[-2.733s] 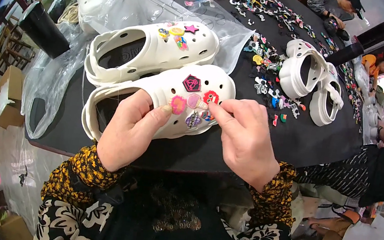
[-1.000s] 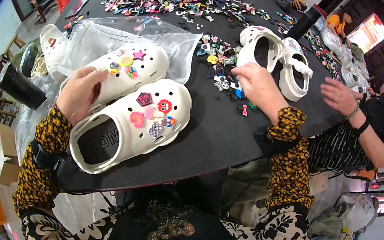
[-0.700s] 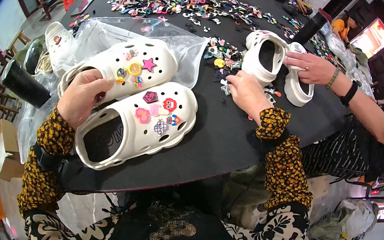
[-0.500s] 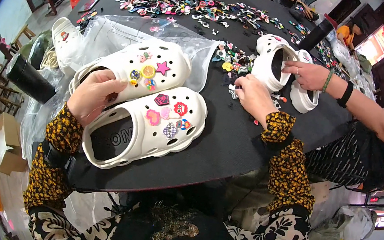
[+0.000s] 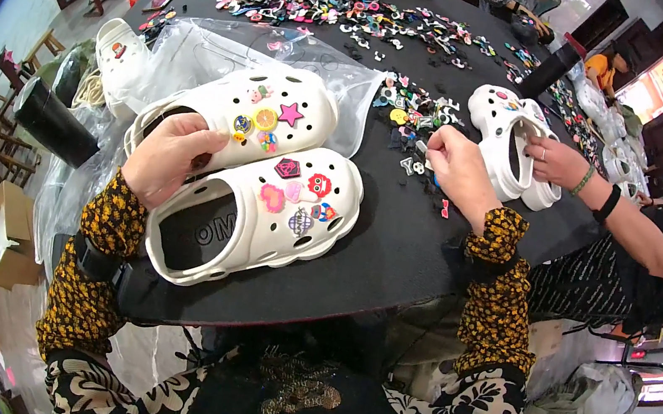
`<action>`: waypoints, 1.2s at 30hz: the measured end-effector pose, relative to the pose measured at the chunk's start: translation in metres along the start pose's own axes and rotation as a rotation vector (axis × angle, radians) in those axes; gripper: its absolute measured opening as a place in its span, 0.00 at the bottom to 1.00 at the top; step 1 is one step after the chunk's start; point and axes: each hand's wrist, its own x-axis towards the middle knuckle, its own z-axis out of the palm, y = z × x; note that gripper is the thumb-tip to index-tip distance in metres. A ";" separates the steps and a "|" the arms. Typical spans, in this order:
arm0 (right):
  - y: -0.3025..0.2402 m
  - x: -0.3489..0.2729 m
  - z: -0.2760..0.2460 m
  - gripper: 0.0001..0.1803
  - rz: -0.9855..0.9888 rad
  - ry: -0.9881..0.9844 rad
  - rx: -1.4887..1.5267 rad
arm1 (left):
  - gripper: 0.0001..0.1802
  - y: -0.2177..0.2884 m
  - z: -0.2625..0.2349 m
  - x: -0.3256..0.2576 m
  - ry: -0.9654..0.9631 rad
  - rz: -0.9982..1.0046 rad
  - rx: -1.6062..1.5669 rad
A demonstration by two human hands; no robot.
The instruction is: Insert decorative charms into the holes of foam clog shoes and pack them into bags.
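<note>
My left hand [image 5: 168, 152] is closed on the rim of a white clog [image 5: 297, 88], thumb on its upper. Colourful shoe charms, among them a pink star [image 5: 290, 114] and an orange slice [image 5: 265, 119], sit in its holes. Nearer me lies a second white clog [image 5: 335, 178], also decorated with charms, its dark insole showing. My right hand [image 5: 462, 170] hovers over loose charms [image 5: 414, 117] to the right, thumb and fingers pinched together. A small pale piece shows by the fingertips; its kind is unclear.
A co-worker's hand [image 5: 558, 161] holds a pair of small white clogs [image 5: 500, 138] beside my right hand. A large charm pile [image 5: 317, 6] covers the far table. Clear plastic [image 5: 357, 84] lies behind my clogs; another white clog [image 5: 120, 63] and a black cylinder [image 5: 59, 122] stand left.
My right hand has moved slightly right and lifted from the charms, fingers pinched. The co-worker's small clogs have shifted right and nearer. My left hand keeps its grip.
</note>
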 end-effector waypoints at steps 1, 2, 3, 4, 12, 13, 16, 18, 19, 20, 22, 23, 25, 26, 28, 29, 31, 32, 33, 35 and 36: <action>-0.004 -0.001 -0.005 0.05 0.043 -0.005 0.052 | 0.06 0.001 0.000 0.000 -0.006 -0.002 -0.019; -0.007 -0.005 -0.009 0.06 0.033 0.054 0.130 | 0.06 0.001 0.000 0.001 -0.008 0.000 -0.018; -0.010 -0.009 -0.012 0.06 0.034 0.056 0.129 | 0.06 0.002 0.000 0.001 -0.011 0.004 -0.012; -0.015 -0.013 -0.014 0.06 0.033 0.094 0.211 | 0.06 0.002 -0.001 0.000 -0.010 0.007 -0.008; -0.058 -0.049 -0.017 0.08 -0.372 0.432 0.133 | 0.06 0.002 0.001 0.000 -0.013 0.004 -0.019; -0.062 -0.054 -0.015 0.08 -0.411 0.502 0.093 | 0.05 0.002 0.002 0.000 -0.007 -0.001 -0.015; -0.063 -0.062 -0.007 0.12 -0.524 0.531 0.088 | 0.05 0.000 -0.001 0.001 -0.007 0.004 -0.017; -0.063 -0.061 -0.004 0.18 -0.653 0.578 0.032 | 0.05 -0.001 -0.005 0.001 -0.004 0.009 -0.007; -0.064 -0.063 -0.005 0.18 -0.652 0.578 0.030 | 0.06 -0.002 -0.005 0.002 -0.010 0.016 0.000; -0.065 -0.064 -0.006 0.19 -0.666 0.589 0.052 | 0.06 -0.001 -0.003 0.001 -0.012 0.016 -0.001; -0.065 -0.066 -0.006 0.20 -0.680 0.601 0.073 | 0.06 0.003 0.002 -0.001 0.015 0.015 0.004; -0.065 -0.067 -0.006 0.20 -0.684 0.614 0.115 | 0.06 0.002 0.001 0.000 0.014 0.015 0.005; -0.067 -0.068 -0.005 0.20 -0.686 0.629 0.156 | 0.06 0.000 -0.003 0.002 -0.011 0.014 0.002; -0.070 -0.068 -0.006 0.20 -0.673 0.625 0.150 | 0.06 0.001 -0.002 0.002 -0.012 0.014 0.003; -0.072 -0.069 -0.005 0.20 -0.660 0.620 0.144 | 0.06 0.002 0.001 0.000 0.024 0.012 -0.009; -0.072 -0.069 -0.004 0.19 -0.638 0.607 0.144 | 0.06 0.001 0.002 0.002 0.024 0.012 -0.009; -0.075 -0.068 -0.001 0.18 -0.628 0.592 0.162 | 0.06 0.000 -0.001 0.000 0.019 0.025 -0.009; -0.076 -0.068 0.001 0.18 -0.609 0.584 0.165 | 0.07 -0.001 -0.004 0.000 0.014 0.030 0.011; -0.078 -0.066 0.002 0.18 -0.592 0.576 0.170 | 0.07 -0.001 -0.007 -0.002 0.010 0.036 0.030; -0.076 -0.063 0.002 0.16 -0.613 0.584 0.168 | 0.06 -0.002 -0.001 0.003 -0.008 0.022 0.018; -0.076 -0.063 0.002 0.16 -0.602 0.583 0.167 | 0.06 -0.001 -0.001 0.005 -0.016 0.016 0.018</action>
